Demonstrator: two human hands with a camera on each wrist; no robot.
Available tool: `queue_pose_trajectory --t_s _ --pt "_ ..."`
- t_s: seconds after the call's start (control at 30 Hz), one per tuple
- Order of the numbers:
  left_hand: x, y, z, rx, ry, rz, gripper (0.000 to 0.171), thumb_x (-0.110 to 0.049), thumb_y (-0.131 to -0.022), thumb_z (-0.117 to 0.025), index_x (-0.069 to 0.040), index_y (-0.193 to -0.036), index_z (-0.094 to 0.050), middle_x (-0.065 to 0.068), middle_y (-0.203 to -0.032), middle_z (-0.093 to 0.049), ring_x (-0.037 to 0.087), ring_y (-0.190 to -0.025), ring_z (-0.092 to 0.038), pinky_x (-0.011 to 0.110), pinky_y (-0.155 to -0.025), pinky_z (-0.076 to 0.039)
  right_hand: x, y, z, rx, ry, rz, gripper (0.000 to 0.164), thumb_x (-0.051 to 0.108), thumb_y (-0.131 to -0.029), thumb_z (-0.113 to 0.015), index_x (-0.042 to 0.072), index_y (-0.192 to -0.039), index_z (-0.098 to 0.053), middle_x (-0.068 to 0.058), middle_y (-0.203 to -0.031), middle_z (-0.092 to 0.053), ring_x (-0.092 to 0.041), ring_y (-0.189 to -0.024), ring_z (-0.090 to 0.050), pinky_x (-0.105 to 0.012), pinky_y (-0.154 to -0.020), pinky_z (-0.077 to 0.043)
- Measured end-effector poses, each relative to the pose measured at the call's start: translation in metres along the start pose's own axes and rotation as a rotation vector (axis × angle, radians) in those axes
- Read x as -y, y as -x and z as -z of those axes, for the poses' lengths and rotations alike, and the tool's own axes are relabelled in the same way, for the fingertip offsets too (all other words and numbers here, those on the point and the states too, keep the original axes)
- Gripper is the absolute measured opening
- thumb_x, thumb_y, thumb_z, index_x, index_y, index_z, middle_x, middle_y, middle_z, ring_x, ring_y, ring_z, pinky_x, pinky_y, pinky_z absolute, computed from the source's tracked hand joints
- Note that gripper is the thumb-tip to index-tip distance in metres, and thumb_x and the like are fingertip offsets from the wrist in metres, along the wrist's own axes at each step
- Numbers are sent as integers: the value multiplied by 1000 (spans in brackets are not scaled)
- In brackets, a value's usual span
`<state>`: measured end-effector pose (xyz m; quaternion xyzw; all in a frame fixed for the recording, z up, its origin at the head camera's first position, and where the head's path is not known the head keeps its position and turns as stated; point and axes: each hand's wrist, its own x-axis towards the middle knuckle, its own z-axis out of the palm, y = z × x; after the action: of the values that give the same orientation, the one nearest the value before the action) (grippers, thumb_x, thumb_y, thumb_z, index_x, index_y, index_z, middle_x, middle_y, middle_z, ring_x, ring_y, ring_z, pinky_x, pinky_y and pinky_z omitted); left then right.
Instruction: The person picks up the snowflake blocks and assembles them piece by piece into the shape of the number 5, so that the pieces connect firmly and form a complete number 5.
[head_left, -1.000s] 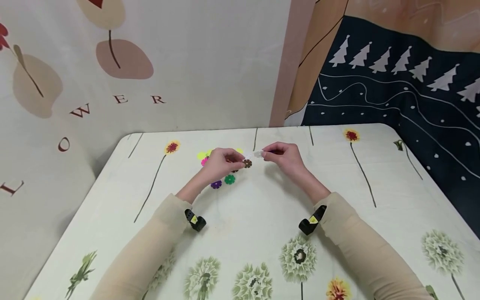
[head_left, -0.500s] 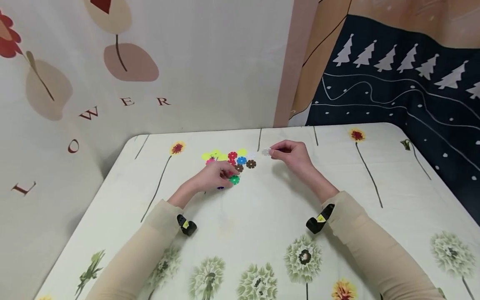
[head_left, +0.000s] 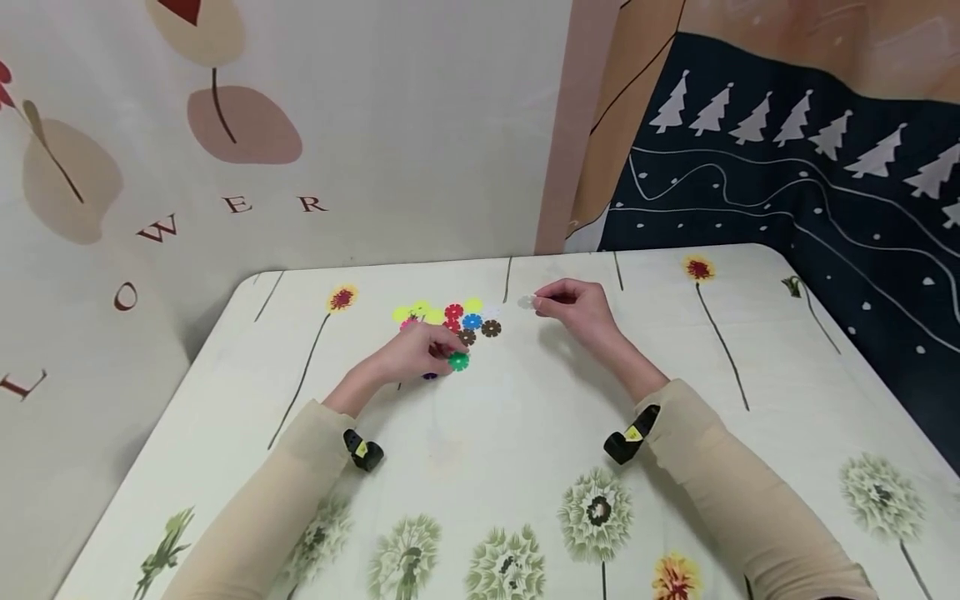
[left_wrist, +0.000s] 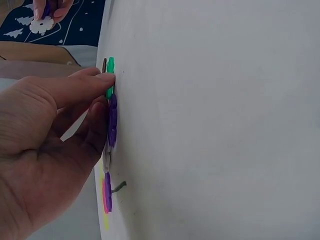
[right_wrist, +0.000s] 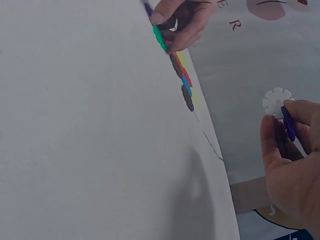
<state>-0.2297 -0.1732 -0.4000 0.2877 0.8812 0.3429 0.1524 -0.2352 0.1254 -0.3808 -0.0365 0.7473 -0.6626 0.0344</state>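
My left hand (head_left: 420, 350) is at the near edge of a cluster of colourful notched plastic discs. Its thumb and fingers pinch a green notched disc (head_left: 459, 361); a purple disc (left_wrist: 113, 120) lies beside it, partly under the hand. My right hand (head_left: 581, 310) is raised off to the right, pinching a purple notched disc (right_wrist: 288, 123) with a white notched disc (right_wrist: 278, 102) joined to it at an angle. Against the pale background the white disc is faint in the head view.
Behind the left hand lie yellow discs (head_left: 420, 309), red discs (head_left: 453, 311), a blue disc (head_left: 472, 322) and brown discs (head_left: 491, 328). A flower-print cloth (head_left: 480, 467) covers the table. A printed curtain (head_left: 412, 125) hangs at its back edge.
My left hand has moved left and nearer, from the brown discs to the green disc, which it now pinches. The right hand has drawn slightly right, still holding the joined discs.
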Motion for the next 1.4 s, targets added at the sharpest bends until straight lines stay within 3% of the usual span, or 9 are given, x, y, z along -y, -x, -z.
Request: queue_pose_trajectory --t_s 0.17,0.4,0.67,0.87,1.1,1.4 --pt "0 -1 -2 -13 -7 2 27 3 -88 -76 -3 -115 -77 6 -105 -71 22 -91 -60 33 -80 -54 -1 1 -2 4 13 -17 23 6 -95 -73 -9 -112 -70 -13 -107 -69 -15 -89 -69 -45 -97 -55" --pt "2 -4 -3 -33 -8 56 29 -2 -86 -82 -3 -114 -77 6 -100 -68 22 -86 -58 31 -75 -53 -2 3 -3 16 36 -29 22 6 -95 -73 -8 -112 -71 -14 -108 -68 -15 -89 -70 -44 -96 -55" --pt "0 -4 -2 -44 40 76 21 -4 -89 -79 -5 -110 -78 3 -96 -72 20 -81 -57 29 -70 -51 -6 1 -2 20 22 -33 23 6 -95 -73 -8 -113 -70 -15 -109 -68 -14 -89 -70 -45 -96 -55" --pt "1 -7 -1 -42 126 54 15 -2 -95 -70 -2 -108 -78 5 -99 -74 16 -79 -63 26 -70 -55 -7 2 -3 22 13 -25 22 4 -95 -73 -9 -113 -70 -15 -109 -68 -14 -89 -70 -41 -94 -56" --pt "-7 -15 -4 -88 218 91 16 -8 -97 -71 -4 -111 -77 6 -93 -73 21 -76 -67 32 -71 -58 -10 2 -2 11 7 -14 20 3 -95 -72 -8 -111 -70 -15 -109 -68 -14 -89 -70 -44 -96 -55" --pt "-20 -27 -8 -189 492 170 21 -6 -97 -71 0 -117 -73 15 -95 -73 25 -78 -73 34 -72 -61 -12 2 -6 7 4 4 21 2 -95 -73 -9 -111 -71 -16 -107 -69 -13 -87 -70 -40 -93 -57"
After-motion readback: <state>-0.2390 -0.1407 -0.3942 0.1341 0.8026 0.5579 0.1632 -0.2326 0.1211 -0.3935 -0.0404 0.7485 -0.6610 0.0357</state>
